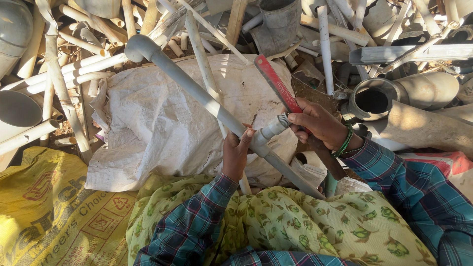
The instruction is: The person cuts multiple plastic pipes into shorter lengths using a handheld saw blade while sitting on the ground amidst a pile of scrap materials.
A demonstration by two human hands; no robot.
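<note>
The left hand (pixel 235 153) grips a long grey plastic pipe (pixel 197 91) that slants from an elbow bend (pixel 139 48) at upper left down to the lap. The right hand (pixel 315 123), with green bangles (pixel 345 142) on its wrist, holds a red-handled tool (pixel 277 83) against the pipe's tee fitting (pixel 272 129). Beneath lies a white woven sack (pixel 157 123); a yellow sack (pixel 44 212) fills the lower left corner, and scrap pipes (pixel 79 64) are heaped along the top.

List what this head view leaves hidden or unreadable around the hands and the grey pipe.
- Lower end of the grey pipe: hidden behind the green floral cloth.
- Left hand palm and grip: turned away, only its back shows.
- Red-handled tool: middle covered by the right hand, so its working end is unclear.
- Threaded fitting: too small to tell whether the tool touches it.
</note>
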